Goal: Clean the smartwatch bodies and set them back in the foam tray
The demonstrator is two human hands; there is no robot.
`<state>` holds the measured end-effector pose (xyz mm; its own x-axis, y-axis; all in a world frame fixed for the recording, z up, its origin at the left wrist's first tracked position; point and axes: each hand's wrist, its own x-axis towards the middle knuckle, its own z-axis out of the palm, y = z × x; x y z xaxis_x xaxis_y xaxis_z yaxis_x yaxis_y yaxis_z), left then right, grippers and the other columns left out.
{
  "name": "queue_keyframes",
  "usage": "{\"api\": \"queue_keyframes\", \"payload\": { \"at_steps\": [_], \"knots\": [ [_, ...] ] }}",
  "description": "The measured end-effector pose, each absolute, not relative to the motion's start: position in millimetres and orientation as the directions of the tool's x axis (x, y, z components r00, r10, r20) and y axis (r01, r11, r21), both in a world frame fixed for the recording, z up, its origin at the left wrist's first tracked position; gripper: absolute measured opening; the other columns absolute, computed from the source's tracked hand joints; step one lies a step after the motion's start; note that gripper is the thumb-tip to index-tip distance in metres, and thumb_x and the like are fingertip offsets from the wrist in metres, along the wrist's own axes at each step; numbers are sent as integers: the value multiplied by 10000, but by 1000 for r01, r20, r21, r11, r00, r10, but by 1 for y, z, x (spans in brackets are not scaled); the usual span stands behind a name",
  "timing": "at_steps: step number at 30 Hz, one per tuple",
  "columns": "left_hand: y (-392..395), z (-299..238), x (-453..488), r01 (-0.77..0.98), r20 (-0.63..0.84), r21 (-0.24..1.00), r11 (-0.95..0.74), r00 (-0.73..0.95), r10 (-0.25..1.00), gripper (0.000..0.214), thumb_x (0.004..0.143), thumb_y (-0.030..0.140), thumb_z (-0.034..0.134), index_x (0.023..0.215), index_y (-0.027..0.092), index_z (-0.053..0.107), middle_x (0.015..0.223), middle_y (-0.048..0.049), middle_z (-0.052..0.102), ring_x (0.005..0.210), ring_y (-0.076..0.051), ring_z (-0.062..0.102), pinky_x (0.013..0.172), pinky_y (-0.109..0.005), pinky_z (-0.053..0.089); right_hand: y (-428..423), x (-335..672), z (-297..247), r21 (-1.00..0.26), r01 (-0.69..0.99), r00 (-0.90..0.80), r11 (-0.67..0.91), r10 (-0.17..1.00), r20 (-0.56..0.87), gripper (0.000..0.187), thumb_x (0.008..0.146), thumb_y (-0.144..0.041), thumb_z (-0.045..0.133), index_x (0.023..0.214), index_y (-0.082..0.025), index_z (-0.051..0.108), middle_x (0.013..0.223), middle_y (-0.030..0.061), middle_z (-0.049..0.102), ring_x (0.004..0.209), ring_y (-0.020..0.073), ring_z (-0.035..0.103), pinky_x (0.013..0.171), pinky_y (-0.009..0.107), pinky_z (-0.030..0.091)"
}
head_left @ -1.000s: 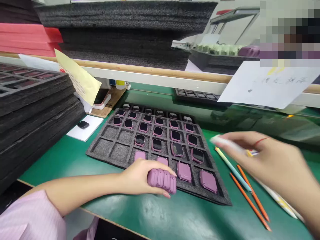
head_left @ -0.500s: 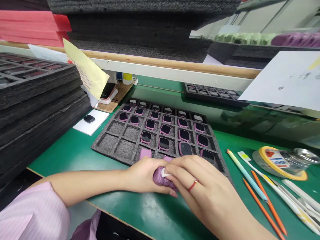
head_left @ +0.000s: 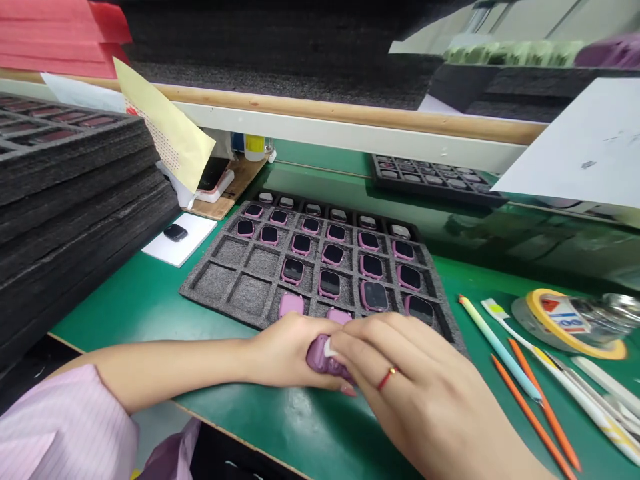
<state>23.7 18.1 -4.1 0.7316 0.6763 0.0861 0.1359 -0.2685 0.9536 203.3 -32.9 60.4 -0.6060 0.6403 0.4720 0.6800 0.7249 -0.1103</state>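
My left hand (head_left: 287, 350) is closed around a small purple object (head_left: 317, 355), possibly a watch case, just in front of the foam tray. Between the fingertips of my right hand (head_left: 400, 373) is a small white wipe (head_left: 328, 348), pressed against that purple object. Much of the object is hidden by my fingers. A black foam tray (head_left: 213, 283) lies beyond both hands, with several purple watch cases (head_left: 329, 284) with dark faces in its compartments. Two of them, a pink-purple one (head_left: 291, 305) and another (head_left: 340, 316), show plain surfaces nearest my hands.
Stacked foam trays (head_left: 80, 200) rise at the left, beside a dark watch case (head_left: 175, 232) on a white pad (head_left: 187, 248). At the right lie a toothbrush (head_left: 520, 340), orange sticks (head_left: 545, 407) and a clear bottle (head_left: 555, 320) with a yellow tape roll. A shelf (head_left: 320, 137) spans the back.
The camera view has shifted slightly. My left hand keeps its hold on the purple object, while the white wipe in my right fingers has moved only a little against it.
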Motion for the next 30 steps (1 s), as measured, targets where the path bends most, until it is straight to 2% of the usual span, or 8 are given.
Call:
{"api": "queue_keyframes", "payload": {
  "at_steps": [6, 9, 17, 19, 22, 24, 27, 30],
  "knots": [
    [18, -3, 25, 125, 101, 947, -295, 758, 644, 242, 744, 305, 791, 873, 147, 661, 786, 16, 662, 756, -143, 622, 647, -195, 437, -35, 202, 59, -175, 663, -606, 728, 659, 446, 293, 1029, -153, 421, 863, -179, 661, 804, 34, 647, 714, 169, 531, 652, 314, 405],
    [19, -2, 25, 147, 73, 954, -263, 734, 676, 311, 731, 338, 811, 937, 152, 672, 844, 7, 685, 799, -158, 639, 699, -210, 457, -36, 202, 59, -108, 699, -586, 707, 652, 481, 267, 1014, -138, 447, 890, -166, 681, 840, 53, 671, 753, 183, 554, 681, 322, 413],
    [18, -1, 24, 203, 54, 936, -288, 725, 687, 304, 726, 350, 814, 907, 148, 675, 852, 0, 704, 810, -170, 654, 692, -219, 447, -38, 193, 60, -63, 737, -562, 673, 661, 497, 319, 1004, -124, 428, 826, -169, 689, 794, 56, 683, 685, 179, 545, 642, 333, 412],
    [17, 2, 23, 230, 29, 935, -271, 712, 702, 376, 706, 395, 842, 943, 145, 692, 889, -13, 721, 835, -184, 660, 718, -236, 463, -38, 194, 60, -123, 728, -525, 675, 663, 533, 255, 984, -116, 481, 859, -163, 698, 839, 61, 706, 732, 183, 586, 684, 337, 455],
    [17, 8, 22, 280, -9, 924, -262, 698, 716, 434, 695, 413, 851, 1025, 164, 718, 914, -22, 748, 819, -192, 665, 750, -273, 498, -38, 213, 57, -308, 691, -392, 655, 696, 601, 137, 955, -141, 571, 940, -190, 698, 897, 45, 721, 834, 174, 650, 754, 314, 518],
    [17, 11, 22, 311, -25, 913, -263, 687, 727, 483, 707, 391, 841, 1129, 200, 704, 1037, -36, 758, 914, -215, 687, 844, -316, 519, -37, 239, 49, -376, 764, -228, 525, 764, 604, 95, 949, -214, 602, 986, -217, 689, 939, 42, 730, 902, 176, 672, 817, 316, 532],
    [18, 14, 21, 331, -24, 900, -285, 688, 725, 442, 742, 346, 809, 1155, 239, 692, 1162, -40, 738, 1038, -231, 685, 964, -368, 502, -33, 290, 27, -394, 906, 77, 157, 853, 516, 192, 944, -373, 577, 999, -215, 671, 984, 70, 740, 968, 231, 681, 891, 390, 514],
    [19, 13, 21, 335, -13, 894, -298, 684, 730, 427, 750, 333, 794, 1156, 259, 683, 1209, -34, 724, 1097, -237, 674, 1022, -400, 480, -29, 334, 2, -394, 917, 236, -56, 875, 423, 276, 941, -426, 565, 980, -162, 637, 896, 103, 730, 836, 251, 695, 741, 385, 533]
  ]
}}
